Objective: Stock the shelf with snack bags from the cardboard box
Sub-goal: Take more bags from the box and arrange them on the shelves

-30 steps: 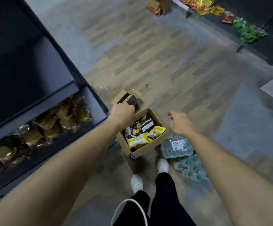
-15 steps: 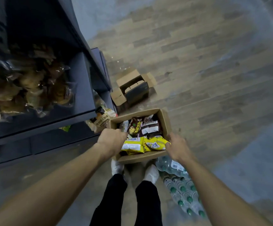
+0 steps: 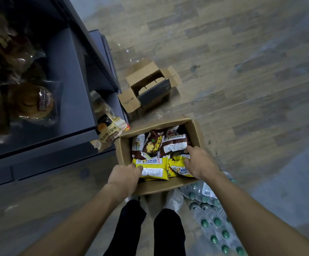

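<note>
An open cardboard box (image 3: 196, 131) sits on the floor in front of my feet, filled with several yellow and brown snack bags. My left hand (image 3: 123, 177) grips the left end of a yellow snack bag (image 3: 154, 168) at the box's near side. My right hand (image 3: 199, 163) reaches into the box and closes its fingers on a second yellow snack bag (image 3: 177, 168), its fingertips against a brown snack bag (image 3: 174, 145). The dark shelf (image 3: 70, 85) stands to the left with wrapped buns on it.
An empty cardboard box (image 3: 148, 87) lies open on the wooden floor beyond the full one. A wrapped pack of green-capped water bottles (image 3: 212, 217) lies right of my feet. A bread bag (image 3: 107, 130) hangs over the lower shelf edge beside the box.
The view has closed in on the box. My left hand moved from the box's left rim onto the yellow bag. My right hand moved from the right rim into the box.
</note>
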`<state>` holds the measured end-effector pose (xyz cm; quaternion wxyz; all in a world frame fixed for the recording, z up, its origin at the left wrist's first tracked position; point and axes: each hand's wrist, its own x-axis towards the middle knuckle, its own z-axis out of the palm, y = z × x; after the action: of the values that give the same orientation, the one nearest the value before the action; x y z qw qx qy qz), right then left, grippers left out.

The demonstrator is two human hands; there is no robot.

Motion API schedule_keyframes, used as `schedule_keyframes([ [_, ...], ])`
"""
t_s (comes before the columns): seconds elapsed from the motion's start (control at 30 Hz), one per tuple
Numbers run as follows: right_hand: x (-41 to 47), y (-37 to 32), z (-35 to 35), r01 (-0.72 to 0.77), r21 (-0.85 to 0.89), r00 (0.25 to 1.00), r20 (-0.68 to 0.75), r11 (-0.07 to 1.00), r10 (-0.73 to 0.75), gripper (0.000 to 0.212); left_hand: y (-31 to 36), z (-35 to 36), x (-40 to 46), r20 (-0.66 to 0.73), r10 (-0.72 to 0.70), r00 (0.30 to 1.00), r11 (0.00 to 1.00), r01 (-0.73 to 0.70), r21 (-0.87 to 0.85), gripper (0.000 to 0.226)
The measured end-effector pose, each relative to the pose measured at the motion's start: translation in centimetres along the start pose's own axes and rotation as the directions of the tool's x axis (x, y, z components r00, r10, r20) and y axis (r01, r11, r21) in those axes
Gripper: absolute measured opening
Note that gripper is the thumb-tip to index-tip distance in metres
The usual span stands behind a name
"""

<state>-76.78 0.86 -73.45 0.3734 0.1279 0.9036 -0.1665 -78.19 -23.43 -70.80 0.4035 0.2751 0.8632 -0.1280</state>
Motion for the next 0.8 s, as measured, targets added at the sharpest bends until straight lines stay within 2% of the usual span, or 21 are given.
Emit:
schedule_keyframes([
  [0.2,1.3,-0.7,1.4,-0.120,-0.198,0.988,0.078,0.973,0.137,0.027,0.0,1.6,1.3,0.034,0.018,0.999,1.000,-0.017,-0.023,0.036],
  [0.33,0.3,-0.7,2.9,-0.077,-0.269,0.995,0.044,0.960,0.092,0.033,0.4,1.7,1.6,0.038,0.044,0.998,0.998,-0.042,-0.038,0.037],
  [0.4,0.0,-0.6,3.6,-0.073,-0.232,0.996,0.035,0.970,0.083,0.037,0.8,1.4,1.9,0.040,0.059,0.997,0.997,-0.057,-0.042,0.036],
  [0.5,-0.1,-0.5,4.4,-0.109,-0.087,0.993,0.025,0.990,0.111,0.041,1.4,0.8,2.6,0.028,0.078,0.997,0.996,-0.076,-0.050,0.034],
  [0.67,0.9,0.5,5.1,-0.192,0.086,0.981,-0.008,0.978,0.194,0.034,2.9,0.9,4.1,0.022,0.099,0.995,0.988,-0.095,-0.120,0.035],
  [0.8,3.1,1.6,5.1,-0.247,0.068,0.967,0.084,0.967,0.241,0.035,4.0,2.3,4.6,0.019,0.126,0.992,0.974,-0.120,-0.191,0.035],
])
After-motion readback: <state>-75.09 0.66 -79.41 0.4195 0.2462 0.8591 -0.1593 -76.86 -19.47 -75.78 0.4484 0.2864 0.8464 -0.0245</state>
